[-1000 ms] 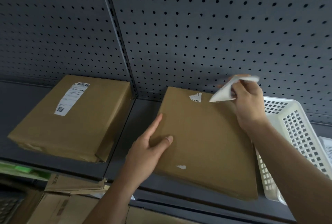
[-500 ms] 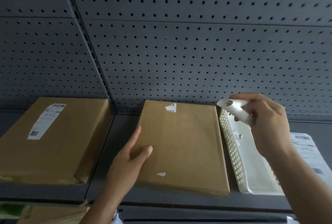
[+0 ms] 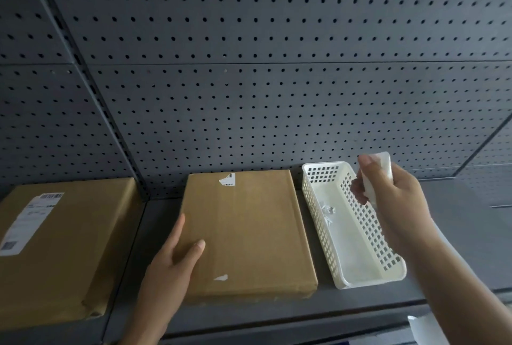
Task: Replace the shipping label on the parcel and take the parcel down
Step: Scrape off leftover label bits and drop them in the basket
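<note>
A flat brown parcel (image 3: 249,234) lies on the dark shelf (image 3: 457,234) in the middle. Two small white scraps of label remain on it: one near its far edge (image 3: 227,179) and one near its front edge (image 3: 220,277). My left hand (image 3: 177,259) rests flat on the parcel's left edge, thumb on top. My right hand (image 3: 388,198) hovers over the white basket (image 3: 313,206) and grips the crumpled, peeled-off white label (image 3: 378,170).
A second brown parcel (image 3: 69,247) with an intact shipping label (image 3: 33,220) lies at the left. The white perforated basket holds small bits of scrap. A pegboard wall (image 3: 277,81) backs the shelf. A white sheet (image 3: 421,325) shows at the lower right edge.
My right hand carried the peeled label from above the parcel rightward to over the basket and crumpled it. The view shifted up and right. My left hand stayed on the parcel.
</note>
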`<state>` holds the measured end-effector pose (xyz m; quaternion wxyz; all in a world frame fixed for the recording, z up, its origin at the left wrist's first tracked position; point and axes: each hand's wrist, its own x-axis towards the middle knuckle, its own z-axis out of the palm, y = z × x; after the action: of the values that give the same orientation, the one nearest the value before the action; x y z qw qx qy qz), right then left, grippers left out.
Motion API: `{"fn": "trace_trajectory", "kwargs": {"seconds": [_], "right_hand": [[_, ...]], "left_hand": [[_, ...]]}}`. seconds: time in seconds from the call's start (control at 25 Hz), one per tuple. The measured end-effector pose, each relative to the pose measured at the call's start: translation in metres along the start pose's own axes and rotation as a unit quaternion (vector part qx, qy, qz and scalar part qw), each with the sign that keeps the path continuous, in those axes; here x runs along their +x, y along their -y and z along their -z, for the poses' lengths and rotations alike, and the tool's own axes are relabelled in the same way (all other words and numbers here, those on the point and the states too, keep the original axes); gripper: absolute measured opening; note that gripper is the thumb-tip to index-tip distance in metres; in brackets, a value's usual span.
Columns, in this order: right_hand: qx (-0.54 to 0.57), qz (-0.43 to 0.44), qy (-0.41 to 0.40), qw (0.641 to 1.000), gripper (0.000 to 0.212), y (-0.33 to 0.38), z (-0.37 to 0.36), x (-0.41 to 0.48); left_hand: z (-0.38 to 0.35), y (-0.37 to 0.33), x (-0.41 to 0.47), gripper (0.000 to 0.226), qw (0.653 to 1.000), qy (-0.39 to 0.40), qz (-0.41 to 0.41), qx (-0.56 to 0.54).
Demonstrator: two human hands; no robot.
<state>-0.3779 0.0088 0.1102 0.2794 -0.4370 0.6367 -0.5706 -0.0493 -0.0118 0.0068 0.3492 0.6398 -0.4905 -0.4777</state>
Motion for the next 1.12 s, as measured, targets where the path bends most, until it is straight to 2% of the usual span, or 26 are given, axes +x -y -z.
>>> {"fn": "trace_trajectory", "kwargs": {"seconds": [0.12, 0.2, 0.28, 0.4, 0.48, 0.64, 0.72, 0.88, 0.96, 1.08, 1.12], "right_hand": [[0.048, 0.008, -0.020, 0.999, 0.018, -0.002, 0.004, 0.004], [0.095, 0.016, -0.006, 0.995, 0.019, 0.000, 0.007, 0.004], [0.077, 0.026, -0.003, 0.997, 0.021, 0.005, 0.010, 0.005], [-0.006, 0.017, -0.012, 1.000, 0.014, 0.013, 0.012, 0.006], [-0.029, -0.003, -0.016, 0.999, 0.035, 0.016, 0.013, 0.007], [0.002, -0.014, -0.058, 0.998, 0.071, 0.020, 0.015, 0.007], [0.003, -0.010, -0.076, 0.997, 0.078, 0.019, 0.015, 0.007], [0.004, -0.018, -0.080, 0.997, 0.079, 0.010, 0.019, 0.011], [-0.008, -0.044, -0.042, 0.998, 0.072, 0.003, 0.025, 0.015], [-0.017, -0.075, 0.025, 0.997, 0.034, -0.009, 0.032, 0.017], [-0.029, -0.077, 0.040, 0.996, 0.028, -0.014, 0.033, 0.015]], "left_hand": [[0.001, 0.001, 0.000, 0.067, 1.000, 0.001, 0.004, 0.001], [0.001, 0.001, 0.000, 0.067, 1.000, 0.002, 0.001, 0.006], [0.001, 0.000, 0.000, 0.067, 1.000, 0.005, -0.003, 0.013], [0.002, 0.000, 0.002, 0.068, 1.000, 0.006, -0.003, 0.019], [0.002, 0.000, 0.004, 0.067, 1.000, 0.006, 0.001, 0.015], [0.003, -0.001, 0.005, 0.067, 1.000, 0.010, 0.017, 0.007], [0.003, -0.002, 0.004, 0.067, 1.000, 0.009, 0.023, 0.004], [0.002, -0.006, 0.001, 0.065, 1.000, 0.005, 0.022, 0.005], [0.002, -0.010, -0.002, 0.061, 1.000, 0.003, 0.026, 0.003], [0.002, -0.014, -0.003, 0.057, 0.999, -0.002, 0.038, 0.016], [0.001, -0.015, -0.003, 0.057, 0.999, -0.006, 0.043, 0.020]]}}
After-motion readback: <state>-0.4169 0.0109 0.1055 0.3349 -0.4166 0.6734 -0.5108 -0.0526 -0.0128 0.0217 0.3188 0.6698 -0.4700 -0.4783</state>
